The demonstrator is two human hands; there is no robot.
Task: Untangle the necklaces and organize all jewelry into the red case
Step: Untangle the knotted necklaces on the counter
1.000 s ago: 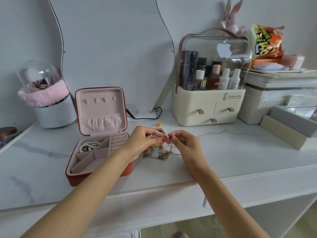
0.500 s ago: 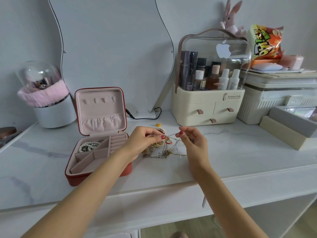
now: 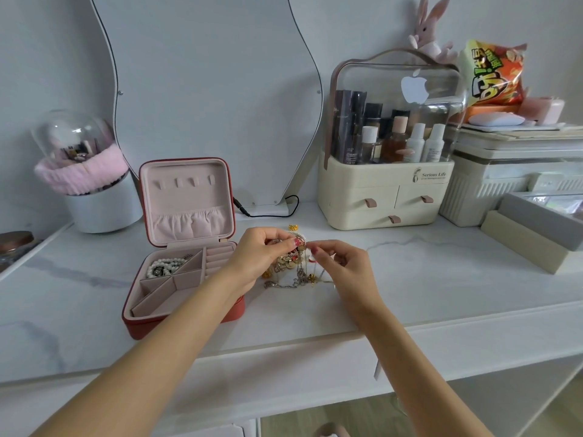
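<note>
White marble-patterned tabletop [image 3: 426, 279] runs under both hands, with a wavy-edged mirror [image 3: 205, 89] leaning on the wall beyond them. Left of the left hand sits the red case [image 3: 176, 323], lid raised toward the wall, a pearl strand [image 3: 164, 267] coiled in its rear-left compartment. Between and just below the hands lies the tangle of necklaces [image 3: 291, 269], partly lifted, its loose chains trailing down onto the tabletop toward the person; no single long axis shows in the knot. The left hand [image 3: 258, 260] pinches the upper clump of the tangle, fingers curled round it. The right hand [image 3: 344, 266] pinches a thin chain beside it, fingertips nearly meeting the left's. My judgement: pulling the hands apart too sharply could cinch the knot tighter or snap a fine link, and small charms might drop loose.
</note>
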